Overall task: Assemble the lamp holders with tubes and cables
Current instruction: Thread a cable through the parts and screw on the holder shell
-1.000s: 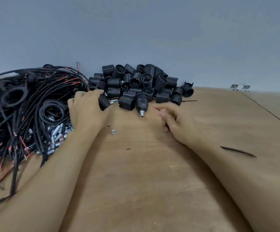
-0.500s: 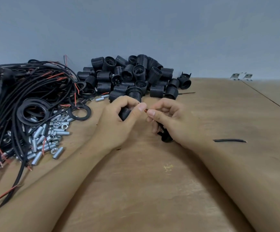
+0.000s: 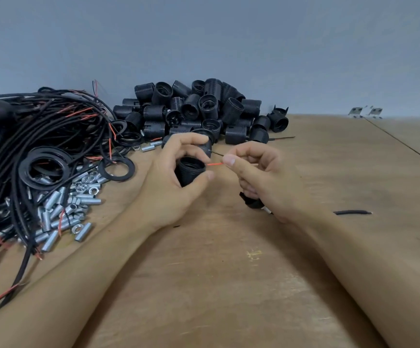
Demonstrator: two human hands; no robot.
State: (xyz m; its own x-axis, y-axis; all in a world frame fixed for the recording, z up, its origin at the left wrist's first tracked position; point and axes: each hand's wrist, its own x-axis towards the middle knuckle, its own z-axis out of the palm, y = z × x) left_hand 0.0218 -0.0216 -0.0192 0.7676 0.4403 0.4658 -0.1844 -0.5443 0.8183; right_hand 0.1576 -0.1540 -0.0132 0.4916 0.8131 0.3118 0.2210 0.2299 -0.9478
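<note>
1. Along the left edge of the wooden table [image 3: 229, 285] lay a tangle of black cables [image 3: 40, 126] with red wire ends, black rings [image 3: 116, 169] and a scatter of metal tubes [image 3: 60, 209] and nuts just right of it.
2. Toward the table's back edge sat the pile of black lamp holders [image 3: 198, 109], where it had been half a second before.
3. Near the table's middle, the left hand [image 3: 176, 182] curled its thumb and fingers round a threaded black lamp holder [image 3: 191, 169], open mouth up; it had lifted into plainer sight than before.
4. A thin red wire [image 3: 215, 164] ran from the holder's rim to the right hand [image 3: 261, 177], which pinched it between thumb and forefinger and had drawn farther from the left, baring more wire.
5. Under the right palm showed a black part [image 3: 251, 202].
6. A short black cable piece [image 3: 353, 212] lay toward the right edge.
</note>
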